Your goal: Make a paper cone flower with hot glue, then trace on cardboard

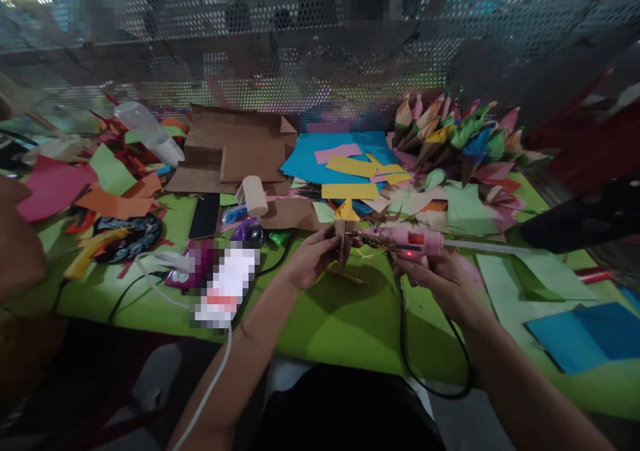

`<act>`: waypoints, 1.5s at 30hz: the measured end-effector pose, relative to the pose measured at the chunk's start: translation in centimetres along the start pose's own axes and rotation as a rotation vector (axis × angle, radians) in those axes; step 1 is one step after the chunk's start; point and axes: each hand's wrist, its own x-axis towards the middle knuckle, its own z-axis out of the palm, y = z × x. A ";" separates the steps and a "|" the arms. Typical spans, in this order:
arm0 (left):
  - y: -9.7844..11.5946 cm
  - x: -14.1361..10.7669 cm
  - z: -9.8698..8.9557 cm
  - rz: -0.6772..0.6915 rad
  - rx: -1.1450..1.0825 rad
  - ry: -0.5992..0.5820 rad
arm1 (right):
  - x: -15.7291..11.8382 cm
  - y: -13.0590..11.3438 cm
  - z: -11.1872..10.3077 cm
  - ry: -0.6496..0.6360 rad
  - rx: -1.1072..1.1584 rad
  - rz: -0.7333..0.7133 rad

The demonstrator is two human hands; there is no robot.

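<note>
My left hand [316, 259] is closed around a small paper flower [346, 223] with a yellow twisted top and a brown paper cone. In my right hand [425, 272] is a pink hot glue gun [407, 239], a red light glowing on its side and a glue stick [480, 245] poking out of the back. The glue gun's nozzle points left and meets the brown cone, or comes very close to it; I cannot tell which. Below the flower, a thin brown stick [347, 277] lies on the green table [340, 331].
Finished paper flowers [465, 131] crowd the back right. Blue sheets [305, 157] and brown paper [200, 151] lie behind my hands. On the left are a dark phone [205, 216], a charging phone [227, 287] and a yellow glue gun [95, 254]. The black cord [403, 331] hangs over the front edge.
</note>
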 end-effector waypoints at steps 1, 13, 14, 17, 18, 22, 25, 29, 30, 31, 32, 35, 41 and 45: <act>0.0 0.0 -0.1 -0.001 0.010 -0.004 | 0.0 0.0 0.0 0.001 0.009 0.011; 0.0 -0.3 -0.3 0.057 0.208 -0.031 | 0.1 -0.2 0.1 0.041 0.068 0.004; -0.1 -0.2 -0.4 0.069 0.223 -0.026 | 0.1 -0.2 0.1 0.045 0.066 0.004; -0.2 -0.1 -0.7 0.087 0.271 -0.021 | 0.2 -0.1 0.1 0.062 0.069 0.005; -0.3 -0.1 -0.7 0.092 0.285 -0.019 | 0.2 -0.1 0.1 0.060 0.072 0.005; -0.3 0.0 -0.8 0.122 0.328 -0.012 | 0.3 -0.2 0.1 0.046 0.054 -0.004; -0.3 0.0 -0.7 0.143 0.330 -0.012 | 0.2 -0.3 0.1 0.063 0.042 -0.011; -0.2 0.0 -0.7 0.163 0.316 0.017 | 0.1 -0.4 0.2 0.039 0.043 -0.031; -0.2 0.0 -0.8 0.167 0.318 0.026 | 0.1 -0.5 0.2 0.028 0.037 -0.037; -0.2 0.0 -0.8 0.169 0.320 0.029 | 0.1 -0.5 0.2 0.026 0.032 -0.042; -0.2 0.0 -0.8 0.169 0.321 0.025 | 0.1 -0.5 0.2 0.032 0.029 -0.047; -0.1 0.0 -0.9 0.167 0.312 0.008 | 0.2 -0.5 0.2 0.054 0.026 -0.069; -0.3 0.5 -1.3 0.213 0.274 0.025 | 0.2 -0.5 0.2 -0.025 -0.108 -0.079; -0.4 0.5 -1.3 0.226 0.228 -0.008 | 0.2 -0.7 0.2 -0.042 -0.151 -0.073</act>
